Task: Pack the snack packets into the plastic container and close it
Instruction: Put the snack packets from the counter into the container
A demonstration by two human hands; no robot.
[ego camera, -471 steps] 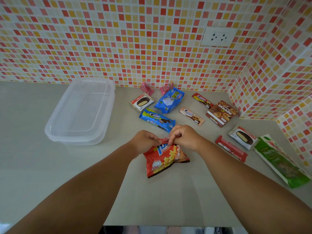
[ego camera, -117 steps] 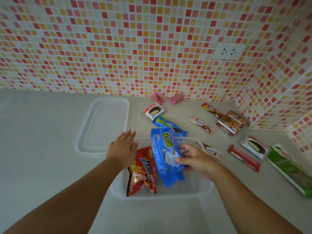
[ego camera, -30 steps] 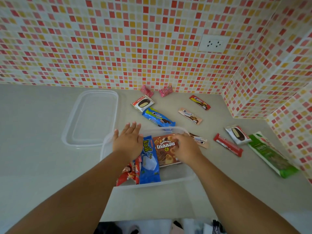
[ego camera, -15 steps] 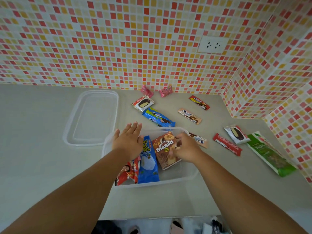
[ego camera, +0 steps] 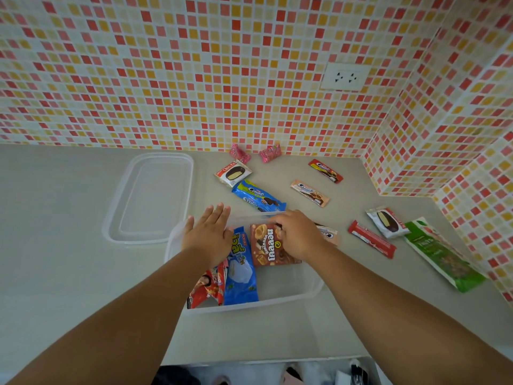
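The clear plastic container sits in front of me on the counter. Inside it lie a red snack packet, a blue packet and a brown cookie packet. My left hand lies flat with spread fingers over the container's left part, on the red and blue packets. My right hand grips the brown cookie packet's right edge inside the container. The clear lid lies apart at the back left.
Loose on the counter: a blue Cream-O pack, a white choco pie, two pink candies, slim bars, a red bar, another choco pie, a green bag. Tiled walls stand behind and right.
My right hand has laid the brown cookie packet flatter beside the blue packet in the container. My left hand has stayed on the packets.
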